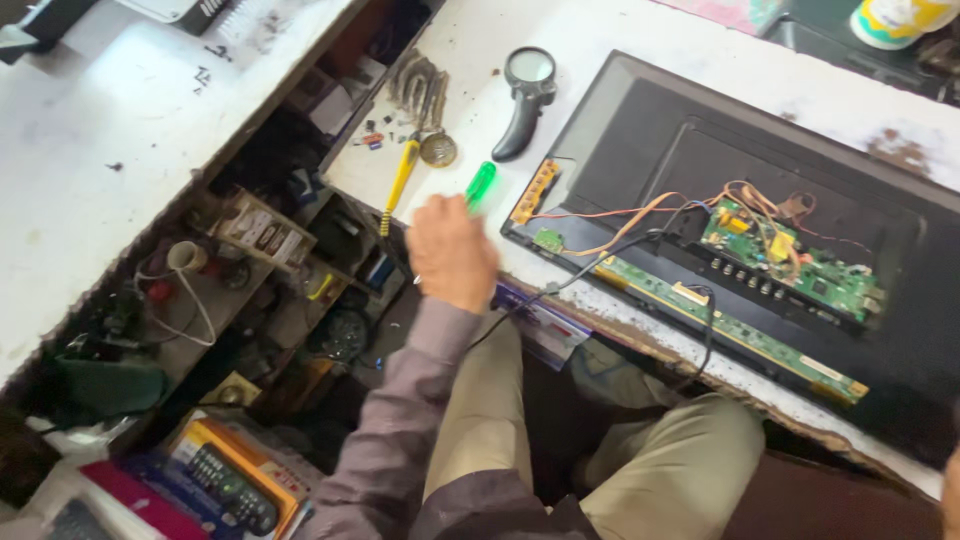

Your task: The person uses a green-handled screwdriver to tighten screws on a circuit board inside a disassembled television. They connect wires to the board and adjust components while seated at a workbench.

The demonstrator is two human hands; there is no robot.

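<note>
My left hand (452, 253) is closed around a screwdriver with a translucent green handle (481, 184), at the near edge of the white bench. It sits just left of a black flat-screen set (640, 130) lying face down with its back open. Inside the set are a green circuit board (790, 262), a long narrow green board (740, 330) and orange and black wires (620, 222). Only a sliver of my right hand (951, 490) shows at the bottom right corner; its fingers are hidden.
A yellow-handled screwdriver (401, 178), a black magnifying glass (524, 98), a small round metal part (438, 149) and a metal coil piece (420, 85) lie left of the set. Cluttered shelves (260, 250) fill the gap below. Remote controls (225, 490) lie at the bottom left.
</note>
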